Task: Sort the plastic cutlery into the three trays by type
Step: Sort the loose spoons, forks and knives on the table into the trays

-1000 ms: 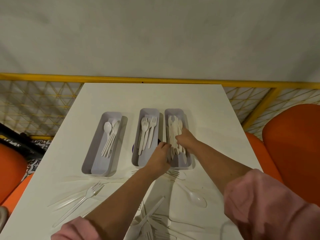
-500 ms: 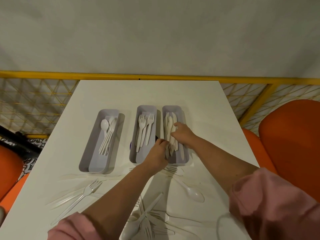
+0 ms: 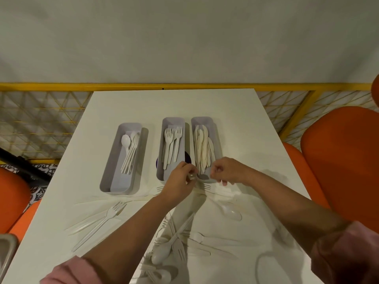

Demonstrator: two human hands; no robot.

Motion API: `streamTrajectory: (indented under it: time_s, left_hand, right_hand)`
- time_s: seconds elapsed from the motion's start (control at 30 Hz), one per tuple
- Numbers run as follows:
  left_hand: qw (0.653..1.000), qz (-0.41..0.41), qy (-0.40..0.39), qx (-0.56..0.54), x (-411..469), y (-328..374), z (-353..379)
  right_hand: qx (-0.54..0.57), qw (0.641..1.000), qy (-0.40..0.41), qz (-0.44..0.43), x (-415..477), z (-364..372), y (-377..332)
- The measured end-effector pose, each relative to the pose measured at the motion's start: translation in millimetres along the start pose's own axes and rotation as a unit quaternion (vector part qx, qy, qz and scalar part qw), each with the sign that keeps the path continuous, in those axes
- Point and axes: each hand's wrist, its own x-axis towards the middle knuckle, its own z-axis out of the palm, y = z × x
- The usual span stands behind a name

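The fork tray's (image 3: 173,119) near end is hidden by the left hand (image 3: 180,180), and whatever its fingers (image 3: 189,171) hold cannot be told.

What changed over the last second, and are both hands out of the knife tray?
Both hands pulled back toward the person. The right hand left the knives lying in the right tray and is at its near end, fingers loosely curled, empty. The left hand drew back beside it; whether it holds anything is unclear. Sorted spoons, forks and the loose cutlery on the table stayed put.
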Motion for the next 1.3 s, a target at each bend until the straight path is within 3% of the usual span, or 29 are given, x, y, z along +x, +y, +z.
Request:
streamTrajectory:
  time_s: [0.2,0.77,1.03,1.2,1.3]
  left_hand:
    - [0.999,0.001,-0.026,-0.030,-24,-2,-6]
    - [0.998,-0.042,-0.010,-0.039,-81,-16,-25]
    - [0.997,-0.057,0.002,-0.048,-92,-19,-33]
    - [0.997,-0.053,0.010,-0.056,-92,-17,-37]
    - [0.997,-0.048,0.017,-0.060,-91,-16,-39]
  right_hand:
    - [-0.087,0.993,-0.047,0.065,-17,25,35]
    - [-0.223,0.960,0.095,0.144,-46,78,59]
    - [-0.237,0.956,0.139,0.101,-50,70,20]
    - [-0.147,0.971,0.183,0.049,-51,56,-14]
    - [-0.098,0.973,0.207,-0.029,-53,51,-32]
